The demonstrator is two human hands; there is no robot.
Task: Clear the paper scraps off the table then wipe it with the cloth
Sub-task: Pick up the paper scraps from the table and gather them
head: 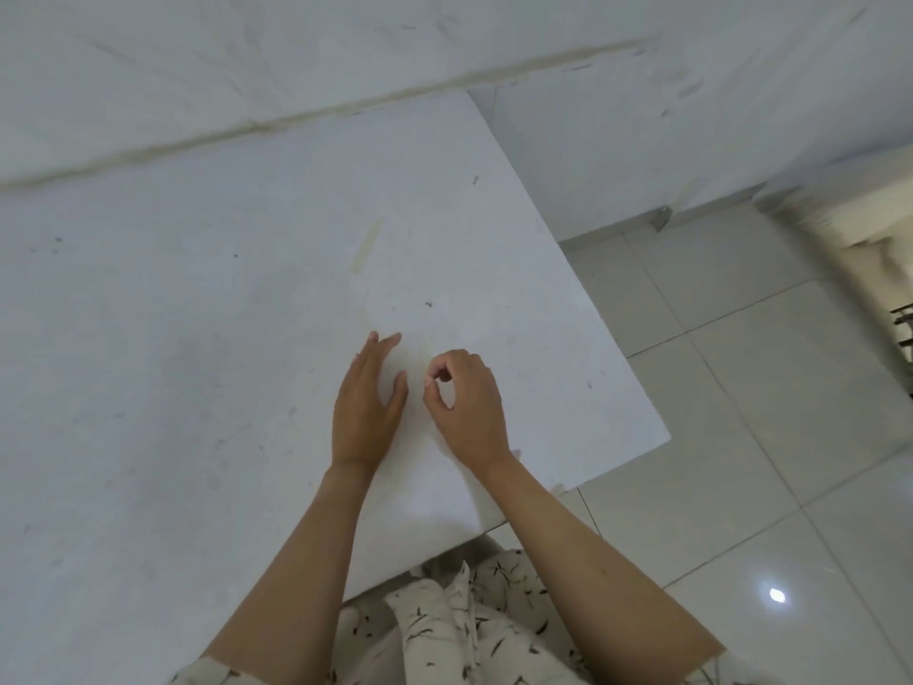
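Both hands are out over the white table, close to its right-hand edge. The left hand lies flat on the top with its fingers straight and together, thumb angled toward the other hand, holding nothing. Just to the right of it on the table, the right hand has its fingers curled in, thumb and forefinger tips drawn close as if pinching; whether a scrap sits between them I cannot tell, since anything that pale and small would melt into the white surface. Between and under the two hands there may be a thin pale sheet on the table, but its outline is too faint to be sure of. A few tiny dark specks dot the table beyond the hands, and a yellowish streak runs further out toward the wall; what they are is hard to make out. I cannot pick out any cloth. The table's left side runs out of sight, and its near edge is partly covered by the person's forearms and patterned garment. Right of the table lies a glossy tiled floor with a bright glint; something cream-coloured at the far right is blurred and cut off.
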